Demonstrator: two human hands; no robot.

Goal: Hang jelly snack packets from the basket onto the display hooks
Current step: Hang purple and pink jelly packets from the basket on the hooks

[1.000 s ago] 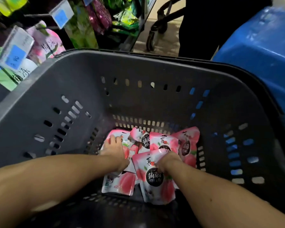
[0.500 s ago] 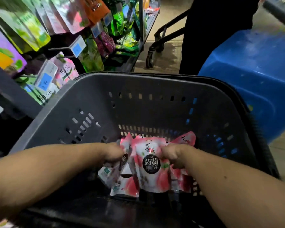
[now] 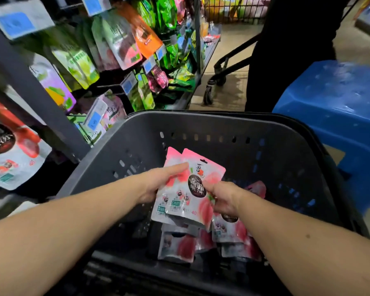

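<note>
Packets of pink jelly (image 3: 198, 184), a fanned stack of at least two, stand upright between both hands, inside the grey basket (image 3: 201, 127) and above its floor. The left hand (image 3: 158, 184) grips the stack's left edge, thumb laid across the front face. The right hand (image 3: 223, 197) pinches the front packet's right edge, fingers curled. Directly beneath both hands, loose packets (image 3: 176, 246) lie on the basket floor. Up and left of the left hand, hanging snack bags (image 3: 124, 43) fill the display rack.
</note>
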